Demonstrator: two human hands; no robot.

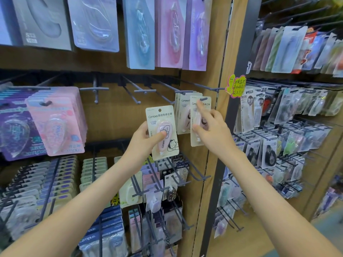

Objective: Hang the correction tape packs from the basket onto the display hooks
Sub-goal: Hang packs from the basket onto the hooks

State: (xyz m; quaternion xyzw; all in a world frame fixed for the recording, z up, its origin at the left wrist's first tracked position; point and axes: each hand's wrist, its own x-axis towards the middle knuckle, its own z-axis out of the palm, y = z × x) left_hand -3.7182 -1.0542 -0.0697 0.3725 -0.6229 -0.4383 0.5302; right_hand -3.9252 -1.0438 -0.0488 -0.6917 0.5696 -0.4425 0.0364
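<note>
The right hand (pixel 211 127) pinches a pack (pixel 205 110) whose hole sits barely on the hook (pixel 203 99) tip, so letting go early could drop it, while the left hand (pixel 143 138) grips a spare pack (pixel 163 125) just left of that hook.

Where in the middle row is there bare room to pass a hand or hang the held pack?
Bare panel with empty hooks between the pink packs and cream packs. The left hand holds a pack at its right edge. Crowded: lower racks, right bay.
</note>
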